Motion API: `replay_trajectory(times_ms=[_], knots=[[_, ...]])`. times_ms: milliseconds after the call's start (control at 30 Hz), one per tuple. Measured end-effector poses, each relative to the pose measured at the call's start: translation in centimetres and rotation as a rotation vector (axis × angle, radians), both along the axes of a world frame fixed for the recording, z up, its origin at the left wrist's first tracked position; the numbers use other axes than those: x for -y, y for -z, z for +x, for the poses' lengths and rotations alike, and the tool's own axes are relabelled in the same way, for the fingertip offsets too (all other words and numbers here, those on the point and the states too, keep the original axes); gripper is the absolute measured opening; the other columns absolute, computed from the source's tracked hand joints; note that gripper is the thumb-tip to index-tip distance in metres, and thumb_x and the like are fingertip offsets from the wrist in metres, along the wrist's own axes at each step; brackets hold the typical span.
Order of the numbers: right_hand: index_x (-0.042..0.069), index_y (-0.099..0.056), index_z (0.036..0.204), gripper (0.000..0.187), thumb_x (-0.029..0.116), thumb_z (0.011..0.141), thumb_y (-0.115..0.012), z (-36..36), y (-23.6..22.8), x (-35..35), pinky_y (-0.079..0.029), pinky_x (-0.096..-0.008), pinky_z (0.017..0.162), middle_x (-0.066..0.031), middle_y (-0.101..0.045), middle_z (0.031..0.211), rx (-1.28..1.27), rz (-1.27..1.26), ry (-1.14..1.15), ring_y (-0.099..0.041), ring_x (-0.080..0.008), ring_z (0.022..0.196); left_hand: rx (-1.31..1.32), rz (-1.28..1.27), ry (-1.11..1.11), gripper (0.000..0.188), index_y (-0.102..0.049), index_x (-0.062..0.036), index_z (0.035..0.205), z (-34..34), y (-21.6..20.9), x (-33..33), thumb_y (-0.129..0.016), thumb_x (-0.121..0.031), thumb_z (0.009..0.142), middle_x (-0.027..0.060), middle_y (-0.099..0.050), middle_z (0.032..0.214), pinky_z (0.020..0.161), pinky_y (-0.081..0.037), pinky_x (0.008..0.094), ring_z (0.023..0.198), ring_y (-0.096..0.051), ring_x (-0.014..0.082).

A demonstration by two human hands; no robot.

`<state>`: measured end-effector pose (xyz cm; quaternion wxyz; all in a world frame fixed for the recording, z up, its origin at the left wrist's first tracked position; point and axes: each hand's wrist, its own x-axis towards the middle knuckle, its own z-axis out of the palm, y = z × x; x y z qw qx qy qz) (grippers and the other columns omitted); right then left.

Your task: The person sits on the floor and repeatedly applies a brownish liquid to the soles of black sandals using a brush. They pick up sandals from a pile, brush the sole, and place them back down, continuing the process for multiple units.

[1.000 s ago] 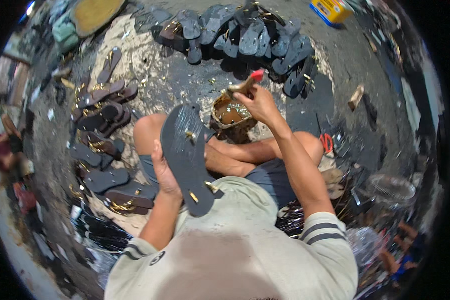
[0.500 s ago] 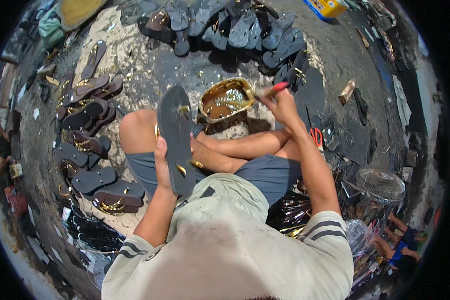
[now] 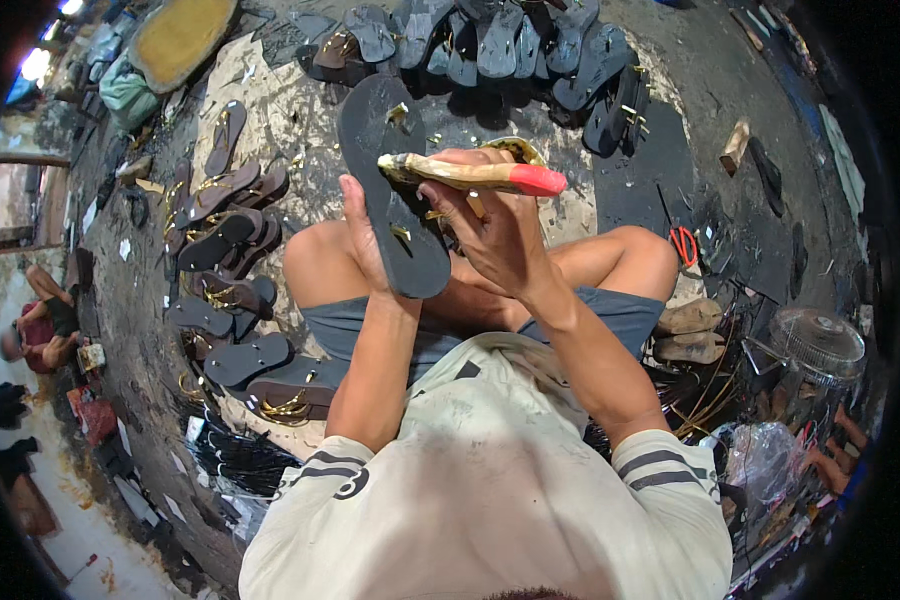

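My left hand [image 3: 367, 245] grips a dark grey sandal sole [image 3: 417, 255] along its left edge, holding it up above my crossed legs. Short gold strap ends poke through the sole's face. Between the fingers of my right hand [image 3: 505, 240] is a brush [image 3: 470, 174] with a wooden handle and a red end. Its working end, at the left, lies over the upper middle of the sole. Behind my right hand a glue tub [image 3: 530, 152] shows only in part; the hand and brush hide the rest.
Dark soles [image 3: 500, 45] stand in a row at the far side. Sandals with gold straps [image 3: 220, 285] lie along the left. Orange-handled scissors [image 3: 684, 245], wooden foot-shaped blocks [image 3: 690, 335] and a fan [image 3: 818, 345] are on the right. Another person [image 3: 52, 325] sits at far left.
My right hand has brought the brush from the glue tub leftward to the sole. The sole has risen away from me and tilted, still in my left hand. The view has shifted.
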<state>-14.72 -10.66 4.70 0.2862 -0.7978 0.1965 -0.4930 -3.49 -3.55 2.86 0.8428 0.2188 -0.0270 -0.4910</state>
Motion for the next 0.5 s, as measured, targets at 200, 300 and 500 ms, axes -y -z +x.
replay_trajectory(times_ms=[200, 300, 500], knots=[[0.009, -0.067, 0.109, 0.032, 0.005, 0.078, -0.078, -2.9, 1.4, -4.1, -0.048, -0.0402, 0.077, -0.0081, -0.068, 0.103, -0.086, 0.216, -0.333, -0.064, -0.0281, 0.092, -0.033, 0.022, 0.159, 0.059, -0.061, -0.0053, 0.116, 2.7, 0.0, -0.8, -0.046, -0.060, 0.098, 0.0146, -0.068, 0.092, 0.055, -0.061, 0.0331, 0.068, -0.069, 0.0225], [0.007, -0.070, 0.102, 0.024, 0.007, 0.079, -0.076, -0.7, -2.2, 0.1, -0.048, -0.0376, 0.074, -0.0088, -0.070, 0.092, -0.046, 0.053, -0.262, -0.065, -0.0256, 0.083, -0.242, -0.057, 0.176, 0.057, -0.062, -0.0077, 0.120, 0.3, 2.2, -1.0, -0.045, -0.058, 0.099, 0.0115, -0.068, 0.106, 0.076, -0.057, 0.0339, 0.088, -0.067, 0.0220], [0.016, -0.075, 0.099, 0.020, 0.014, 0.079, -0.075, -1.0, -2.2, -2.1, -0.047, -0.0410, 0.067, -0.0045, -0.072, 0.092, -0.022, 0.106, -0.493, -0.066, -0.0277, 0.079, -0.079, -0.244, 0.439, 0.056, -0.057, -0.0097, 0.130, 2.6, 2.2, -1.3, -0.042, -0.055, 0.101, 0.0117, -0.066, 0.117, 0.095, -0.052, 0.0466, 0.108, -0.063, 0.0262]])
